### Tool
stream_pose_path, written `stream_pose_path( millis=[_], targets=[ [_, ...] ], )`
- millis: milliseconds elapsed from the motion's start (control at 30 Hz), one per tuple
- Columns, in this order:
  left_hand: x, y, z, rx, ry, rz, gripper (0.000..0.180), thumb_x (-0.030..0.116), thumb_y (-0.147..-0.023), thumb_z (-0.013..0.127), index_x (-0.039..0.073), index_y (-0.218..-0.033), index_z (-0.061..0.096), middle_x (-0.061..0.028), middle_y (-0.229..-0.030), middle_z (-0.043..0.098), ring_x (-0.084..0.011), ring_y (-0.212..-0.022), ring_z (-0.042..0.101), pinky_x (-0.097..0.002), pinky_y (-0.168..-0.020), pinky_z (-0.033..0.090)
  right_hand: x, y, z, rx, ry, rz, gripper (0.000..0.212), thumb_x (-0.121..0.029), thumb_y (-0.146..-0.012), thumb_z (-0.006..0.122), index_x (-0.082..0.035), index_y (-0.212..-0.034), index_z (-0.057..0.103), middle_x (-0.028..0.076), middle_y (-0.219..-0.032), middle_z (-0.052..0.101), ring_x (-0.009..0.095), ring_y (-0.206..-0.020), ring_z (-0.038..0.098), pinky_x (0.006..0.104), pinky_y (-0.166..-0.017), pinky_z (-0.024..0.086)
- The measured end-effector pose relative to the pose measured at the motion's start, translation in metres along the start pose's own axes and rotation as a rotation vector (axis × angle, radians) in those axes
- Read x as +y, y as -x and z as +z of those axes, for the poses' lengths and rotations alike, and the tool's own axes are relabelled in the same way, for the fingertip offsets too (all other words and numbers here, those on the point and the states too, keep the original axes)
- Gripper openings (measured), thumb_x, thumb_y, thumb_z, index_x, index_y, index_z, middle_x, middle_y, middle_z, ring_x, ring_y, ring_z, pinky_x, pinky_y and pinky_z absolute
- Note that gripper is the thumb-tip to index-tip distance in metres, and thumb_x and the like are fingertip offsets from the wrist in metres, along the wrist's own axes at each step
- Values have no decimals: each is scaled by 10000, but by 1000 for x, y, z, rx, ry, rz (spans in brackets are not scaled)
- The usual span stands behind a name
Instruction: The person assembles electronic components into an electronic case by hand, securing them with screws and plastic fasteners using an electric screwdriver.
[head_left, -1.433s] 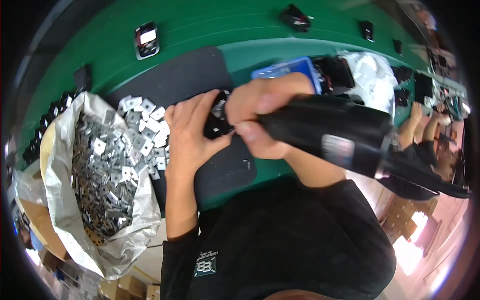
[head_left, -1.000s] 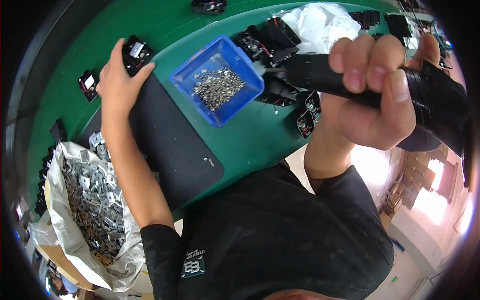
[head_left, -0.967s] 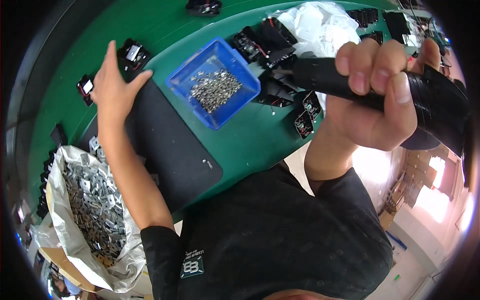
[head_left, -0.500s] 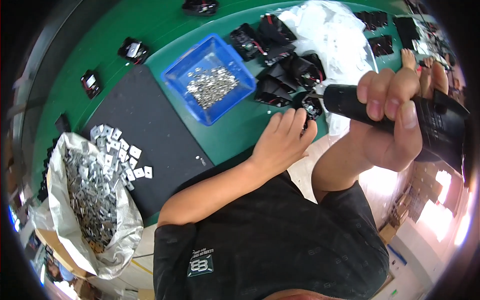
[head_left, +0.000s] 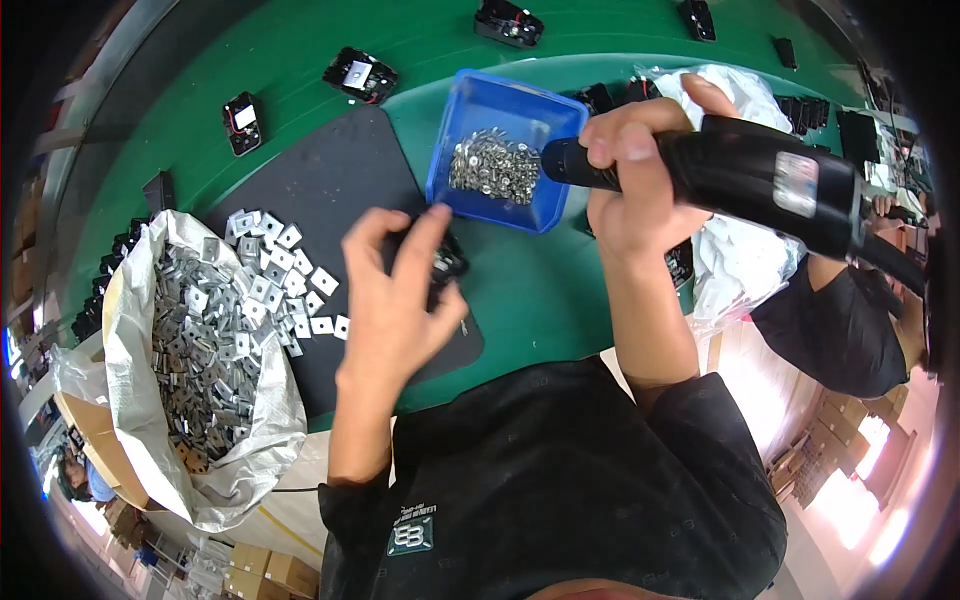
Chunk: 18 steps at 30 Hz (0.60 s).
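Observation:
My left hand (head_left: 385, 305) is curled round a small black plastic housing (head_left: 450, 260) over the right part of a black mat (head_left: 330, 180). Its fingers partly cover the housing. In my right hand (head_left: 640, 195) is a black electric screwdriver (head_left: 740, 172), gripped near its front end and held almost level. The nose of the tool points left, over the right side of a blue bin (head_left: 510, 90). Small shiny screws (head_left: 490, 165) lie heaped in that bin. Whether the bit touches them I cannot tell.
A white sack (head_left: 140, 400) of metal plates stands at the left, with loose square plates (head_left: 270, 275) spilled on the mat. Black housings (head_left: 360, 75) sit on the green surface beyond. White plastic bags (head_left: 745, 265) lie at right, near another person (head_left: 840, 325).
My left hand has moved left from the cluster of housings to the mat, now with a housing. My right hand has brought the screwdriver left to the blue bin. The view has shifted.

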<state>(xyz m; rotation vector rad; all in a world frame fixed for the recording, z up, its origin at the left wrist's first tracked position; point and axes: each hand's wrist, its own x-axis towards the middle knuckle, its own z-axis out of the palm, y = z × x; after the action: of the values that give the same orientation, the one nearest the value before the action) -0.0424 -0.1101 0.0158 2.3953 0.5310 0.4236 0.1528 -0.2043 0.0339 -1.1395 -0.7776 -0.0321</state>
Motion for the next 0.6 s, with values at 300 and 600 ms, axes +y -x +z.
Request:
stream_pose_path(
  millis=[300,600],
  targets=[
    [-41,-30,-28,-50,94,2,709,5,-616,676,54,-1307,522,-167,-1189,471,-337,-1091,504,-389,-944,457,35,-3,21,97,-76,0,512,55,-800,662,20,-1237,397,86,-748,608,142,-611,590,287,-609,526],
    [-30,-9,-18,-243,224,74,666,75,-615,717,58,-1261,557,-163,-1284,486,-374,-1134,489,-441,-945,457,41,-10,18,78,-138,14,510,46,-797,659,14,-1241,409,97,-733,600,160,-584,577,318,-596,531]
  ],
)
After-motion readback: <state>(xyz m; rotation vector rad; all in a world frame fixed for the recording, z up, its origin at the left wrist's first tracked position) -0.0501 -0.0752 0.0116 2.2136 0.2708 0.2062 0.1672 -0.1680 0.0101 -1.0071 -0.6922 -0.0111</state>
